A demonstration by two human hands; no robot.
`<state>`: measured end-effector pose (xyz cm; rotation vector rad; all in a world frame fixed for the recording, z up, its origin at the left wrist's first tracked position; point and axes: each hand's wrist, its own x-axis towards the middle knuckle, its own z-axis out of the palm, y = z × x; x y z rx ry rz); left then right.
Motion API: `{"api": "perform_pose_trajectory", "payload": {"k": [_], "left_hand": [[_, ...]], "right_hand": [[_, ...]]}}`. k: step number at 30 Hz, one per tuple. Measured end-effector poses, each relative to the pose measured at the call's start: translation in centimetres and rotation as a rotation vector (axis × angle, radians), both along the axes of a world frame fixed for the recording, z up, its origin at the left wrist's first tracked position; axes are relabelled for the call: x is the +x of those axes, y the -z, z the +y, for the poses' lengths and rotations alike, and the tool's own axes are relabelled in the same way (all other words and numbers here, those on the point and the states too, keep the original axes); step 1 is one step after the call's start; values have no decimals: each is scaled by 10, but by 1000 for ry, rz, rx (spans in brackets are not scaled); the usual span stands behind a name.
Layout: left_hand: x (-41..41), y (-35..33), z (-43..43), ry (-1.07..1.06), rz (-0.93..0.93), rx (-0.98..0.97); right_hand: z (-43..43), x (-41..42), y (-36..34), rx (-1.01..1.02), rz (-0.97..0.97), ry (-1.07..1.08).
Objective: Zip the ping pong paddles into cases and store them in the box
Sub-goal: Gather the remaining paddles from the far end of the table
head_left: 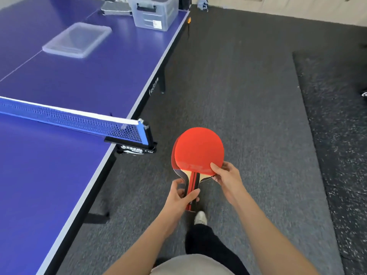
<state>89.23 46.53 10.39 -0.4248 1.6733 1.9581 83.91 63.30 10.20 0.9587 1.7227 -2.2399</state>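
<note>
Dark speckled floor (pixel 258 96) fills most of the shot, with the blue bench (pixel 79 86) running up the left side. Just below centre are the two paddles (pixel 198 149), stacked and held in the air over the floor, not on the bench. Only the top one's red rubber shows properly. The lower one is just a red sliver peeking out at 9 o'clock of the stack.

Left hand (pixel 181 195) is curled round both handles at the stack's 6 o'clock, so the handle ends are mostly hidden. Right hand (pixel 226 176) pinches the blade edge at about 4 o'clock, thumb on top, fingers underneath and out of sight. Both forearms come in from the bottom edge, with a white shoe (pixel 200 217) between them.

The net (pixel 69 118) sits at 9 o'clock of the paddles. Up at 11 o'clock a clear box (pixel 156 16) stands on the bench's far corner, with a clear lid (pixel 77 39) lying flat well to its left. A grey flat thing (pixel 116 8) beside the box is cut off by the top edge and too blurry to make out.
</note>
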Motion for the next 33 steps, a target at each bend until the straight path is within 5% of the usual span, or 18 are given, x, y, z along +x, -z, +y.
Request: {"api": "perform_pose_trajectory", "payload": {"k": [17, 27, 33], "left_hand": [[-290, 10, 79, -190, -30, -6], [-433, 2, 25, -464, -61, 8], [-456, 13, -37, -813, -100, 47]], "right_hand": [[63, -316, -5, 61, 5, -178], [-18, -496, -20, 131, 32, -492], [-129, -556, -13, 165, 45, -888]]}}
